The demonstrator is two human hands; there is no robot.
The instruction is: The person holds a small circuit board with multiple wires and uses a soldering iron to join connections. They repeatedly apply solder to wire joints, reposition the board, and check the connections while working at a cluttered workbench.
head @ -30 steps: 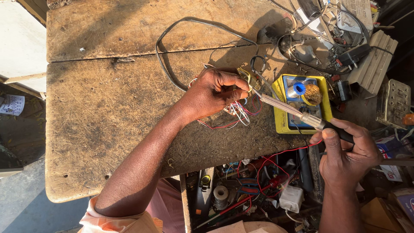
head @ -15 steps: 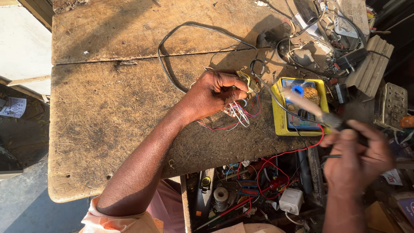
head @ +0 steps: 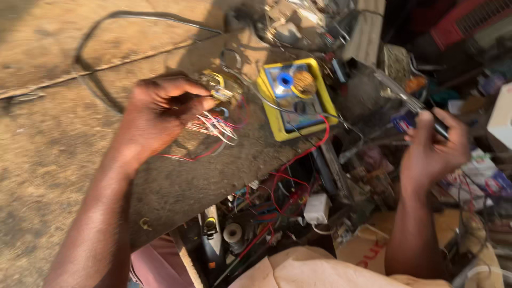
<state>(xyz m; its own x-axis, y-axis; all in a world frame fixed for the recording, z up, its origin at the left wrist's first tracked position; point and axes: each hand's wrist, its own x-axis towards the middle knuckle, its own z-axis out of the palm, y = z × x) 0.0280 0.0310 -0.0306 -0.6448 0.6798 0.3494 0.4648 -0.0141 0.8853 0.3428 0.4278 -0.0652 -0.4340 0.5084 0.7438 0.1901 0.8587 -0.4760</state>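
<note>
Fingers of left hand (head: 160, 114) pinch wired part (head: 221, 93); right hand (head: 434, 146) grips soldering iron (head: 408, 101).

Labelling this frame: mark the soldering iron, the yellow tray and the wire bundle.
soldering iron (head: 405, 98): head view, on its blurred metal shaft.
yellow tray (head: 268, 111): head view, on its left yellow rim.
wire bundle (head: 216, 127): head view, on the white and red strands beside the left hand (head: 160, 114).

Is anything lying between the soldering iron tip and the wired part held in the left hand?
Yes. The yellow multimeter lies on the bench between the soldering iron in the right hand and the wired part pinched in the left hand.
</note>
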